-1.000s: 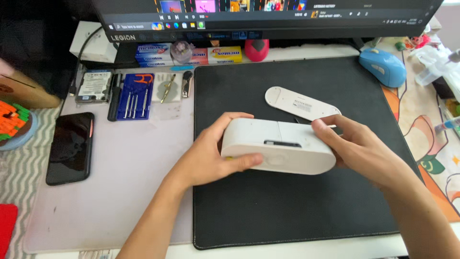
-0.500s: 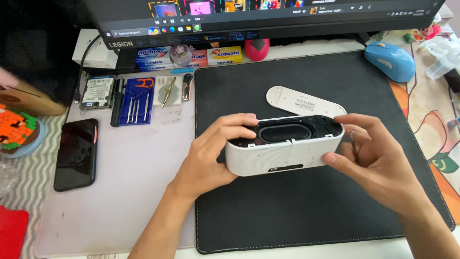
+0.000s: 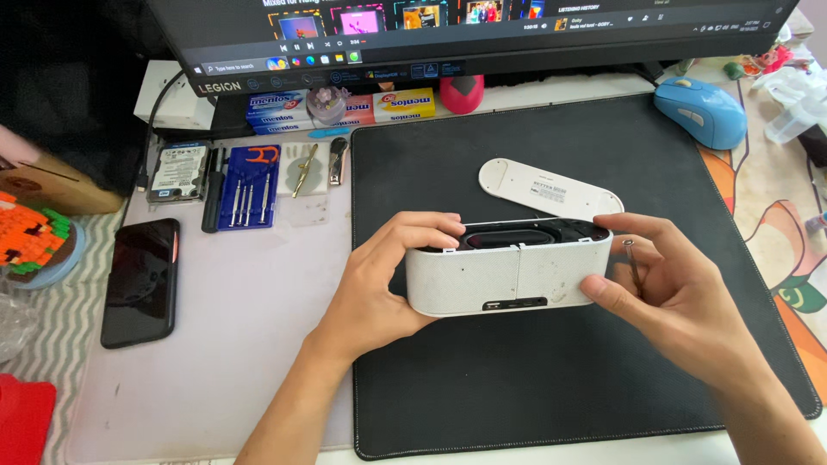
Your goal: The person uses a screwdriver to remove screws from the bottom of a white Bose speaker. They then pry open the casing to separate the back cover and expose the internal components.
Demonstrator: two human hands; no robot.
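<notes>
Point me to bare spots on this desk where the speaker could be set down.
Free: the black mat in front of both hands, and the pale desk pad between the phone and the left hand. Crowded: the strip under the monitor, with screwdriver set, hard drive, candy boxes.
</notes>
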